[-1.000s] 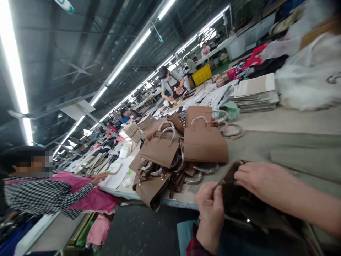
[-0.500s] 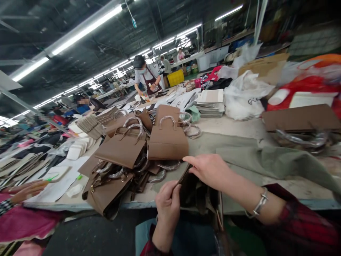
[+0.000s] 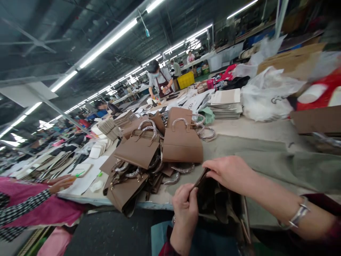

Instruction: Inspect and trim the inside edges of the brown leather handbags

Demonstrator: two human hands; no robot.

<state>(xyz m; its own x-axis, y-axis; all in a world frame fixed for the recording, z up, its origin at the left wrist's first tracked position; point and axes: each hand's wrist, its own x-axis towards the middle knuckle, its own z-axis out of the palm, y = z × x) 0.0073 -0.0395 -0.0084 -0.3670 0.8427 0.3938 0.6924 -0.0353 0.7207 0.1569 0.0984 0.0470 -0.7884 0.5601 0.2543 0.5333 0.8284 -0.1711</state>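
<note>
A brown handbag (image 3: 222,204) is held open at the table's near edge, its dark inside facing me. My left hand (image 3: 185,203) is closed on the bag's upper edge, thumb on top. Further along that same edge, the fingers of my right hand (image 3: 229,172) pinch the rim; a metal bracelet sits on this wrist. The lower part of the bag hangs below the tabletop and is partly hidden. Just beyond my hands lies another brown handbag (image 3: 182,145) with plastic-wrapped handles, beside a heap of similar bags (image 3: 138,151).
Grey-green cloth (image 3: 255,156) covers the table to the right. Behind it are a stack of panels (image 3: 226,104), a white plastic bag (image 3: 269,96) and another brown bag (image 3: 317,121). At left, a co-worker's hands (image 3: 62,183) rest near white sheets. Another person (image 3: 161,81) stands across the table.
The camera view has swung left, so the scene sits further right. Both my hands keep their hold on the bag's edge. More of the co-worker at left shows now.
</note>
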